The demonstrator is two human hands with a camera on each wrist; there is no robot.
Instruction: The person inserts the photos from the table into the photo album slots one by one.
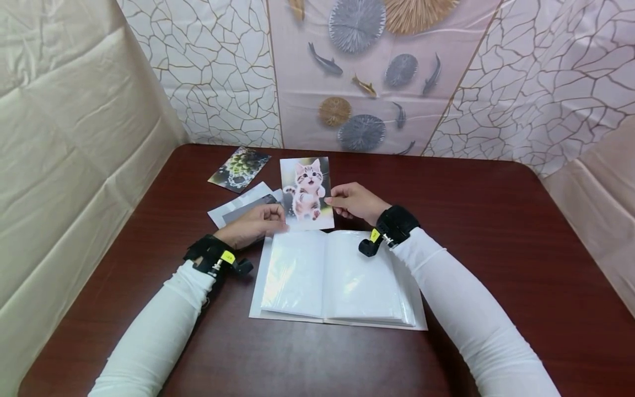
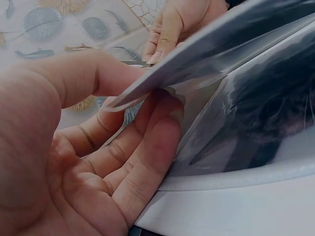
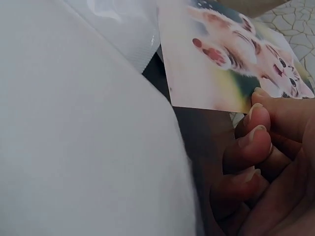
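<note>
A photo album (image 1: 292, 275) lies spread on the table with clear plastic sleeves on both sides. At its upper left corner my left hand (image 1: 253, 225) pinches the edge of a plastic sleeve (image 2: 197, 64) between thumb and fingers. Below that sleeve, the left wrist view shows a dark picture (image 2: 261, 118) under plastic. My right hand (image 1: 358, 201) holds a kitten photo (image 1: 307, 193) by its right edge, thumb on the front. The photo stands just above the album's top edge, and its lower left corner is close to my left fingers.
Behind my left hand lie pale-bordered prints (image 1: 243, 204), partly covered by it. A photo of a green plant (image 1: 240, 168) lies farther back on the dark red table (image 1: 476, 220). Patterned cloth (image 1: 228, 71) hangs along the far edge.
</note>
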